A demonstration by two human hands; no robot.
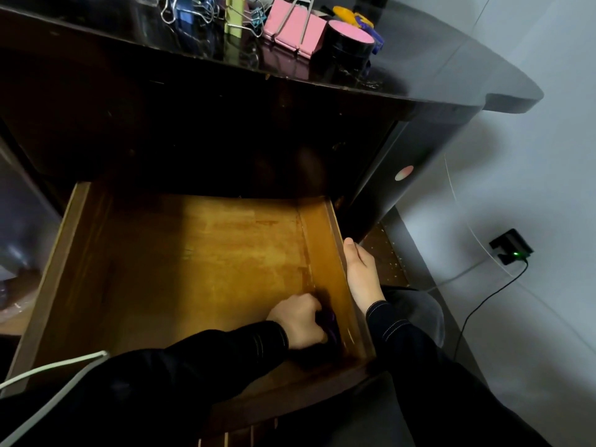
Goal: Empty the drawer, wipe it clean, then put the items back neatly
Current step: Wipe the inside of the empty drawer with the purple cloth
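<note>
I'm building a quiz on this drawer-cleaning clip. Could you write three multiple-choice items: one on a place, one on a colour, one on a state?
1. Where in the drawer is the left hand working?
A. By the right wall, near the front
B. In the back left corner
C. Along the left wall

2. What colour is the cloth?
A. White
B. Purple
C. Yellow

3. What state is the drawer in?
A. Shut
B. Open and packed with clips
C. Open, bare wood showing

Answers:
1. A: the hand grips the cloth beside the right wall.
2. B: purple fabric shows under the fingers.
3. C: the floor is bare, and the binder clips lie on the desk top.
</note>
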